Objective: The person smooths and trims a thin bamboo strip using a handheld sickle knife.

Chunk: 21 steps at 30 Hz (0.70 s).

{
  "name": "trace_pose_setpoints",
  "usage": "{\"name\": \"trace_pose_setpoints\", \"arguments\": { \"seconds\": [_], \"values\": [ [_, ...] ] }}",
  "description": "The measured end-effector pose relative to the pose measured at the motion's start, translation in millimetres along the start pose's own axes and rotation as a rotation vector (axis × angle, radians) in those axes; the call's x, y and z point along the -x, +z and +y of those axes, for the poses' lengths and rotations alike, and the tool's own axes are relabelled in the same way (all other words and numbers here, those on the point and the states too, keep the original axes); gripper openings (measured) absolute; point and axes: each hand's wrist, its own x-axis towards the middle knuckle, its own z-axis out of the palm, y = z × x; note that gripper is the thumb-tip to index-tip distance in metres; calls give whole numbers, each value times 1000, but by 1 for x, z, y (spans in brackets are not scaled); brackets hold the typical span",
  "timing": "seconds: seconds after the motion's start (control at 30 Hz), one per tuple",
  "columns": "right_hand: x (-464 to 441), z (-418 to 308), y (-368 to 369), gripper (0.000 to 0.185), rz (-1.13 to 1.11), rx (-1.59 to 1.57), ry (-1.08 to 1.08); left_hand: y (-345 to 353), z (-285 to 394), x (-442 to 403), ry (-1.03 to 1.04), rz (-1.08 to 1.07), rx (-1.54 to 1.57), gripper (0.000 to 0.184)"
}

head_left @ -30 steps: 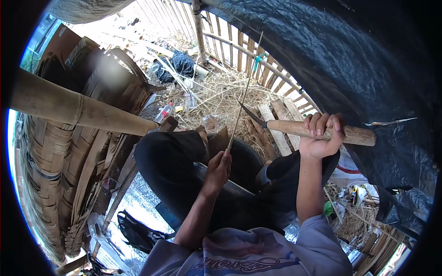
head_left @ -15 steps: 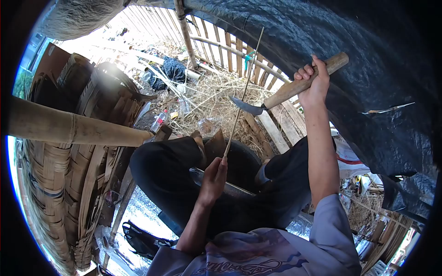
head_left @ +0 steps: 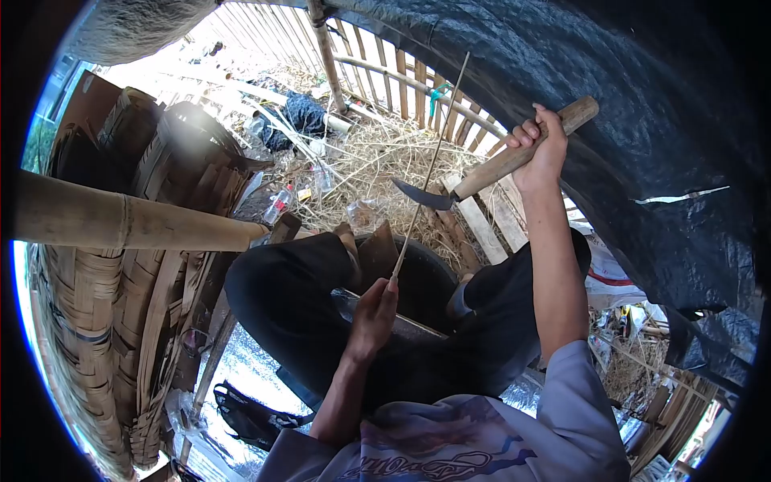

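My left hand point(head_left: 373, 316) is closed round the lower end of a long thin stick point(head_left: 436, 153), which slants up and away to the right. A knife point(head_left: 514, 159) with a thick wooden handle and a short curved dark blade is gripped in my right hand point(head_left: 540, 149), held up at the right. The blade point(head_left: 422, 195) lies across the stick at about its lower middle; whether it touches is hard to tell. Both hands are over my crossed legs, and a dark round tub point(head_left: 426, 269) stands between my knees.
A thick bamboo pole point(head_left: 136, 223) juts in from the left, beside stacked woven bamboo point(head_left: 88, 321). Black plastic sheeting point(head_left: 642, 120) hangs at the right. Dry shavings point(head_left: 385, 161) and a plastic bottle point(head_left: 279, 205) lie ahead, near a slatted fence point(head_left: 401, 80). A black bag point(head_left: 249, 414) lies at lower left.
My right hand and the knife have shifted slightly left and down, so the blade crosses the stick lower. The stick leans a little more to the right. Both grips are unchanged.
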Motion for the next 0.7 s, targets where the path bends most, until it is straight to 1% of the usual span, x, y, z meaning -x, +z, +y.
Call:
{"name": "trace_pose_setpoints", "arguments": {
  "seconds": [0.03, 0.07, 0.13, 0.17, 0.23, 0.3, 0.37, 0.4, 0.47, 0.53, 0.57, 0.63, 0.67, 0.7],
  "values": [
    [-9, -1, -3, 22, 20, -76, -3, 1, 5, 0, 12, -7, 29, 30],
    [-11, 2, -7, 22, 16, -72, 0, 0, 7, 1, 12, -3, 34, 30],
    [-8, 5, -10, 23, 57, -29, 30, -2, 10, 2, -18, -16, -65, 32],
    [4, 14, -14, 23, 21, -22, 123, -4, 10, 0, -11, -22, -65, 32],
    [10, 19, -11, 21, 54, -12, 77, -4, 4, -1, 9, 4, -113, 32],
    [4, 15, -4, 20, 71, -29, 61, -4, -4, -4, 32, 14, -91, 31],
    [-2, 7, -4, 20, 110, -108, 10, -7, -10, -1, 49, 23, -69, 30],
    [2, 10, -5, 20, 106, -107, 8, -8, -12, 0, 53, 21, -67, 30],
    [15, 17, -10, 20, 49, -9, 75, -5, -12, 0, 62, 14, -58, 30],
    [6, 10, -9, 20, 48, 11, 83, -3, -11, 2, 15, 4, -55, 30],
    [-4, 7, -11, 19, 52, -23, 33, -5, -9, 2, 9, 5, -59, 30],
    [-15, 0, -15, 18, 77, -72, -55, -6, -3, -2, 61, 14, -60, 30],
    [-14, 5, -18, 18, 68, -70, -54, -6, -3, -3, 66, 20, -55, 30],
    [-4, 12, -20, 18, 55, -24, 31, -5, -5, -3, 91, 35, -113, 30]
  ]
}}
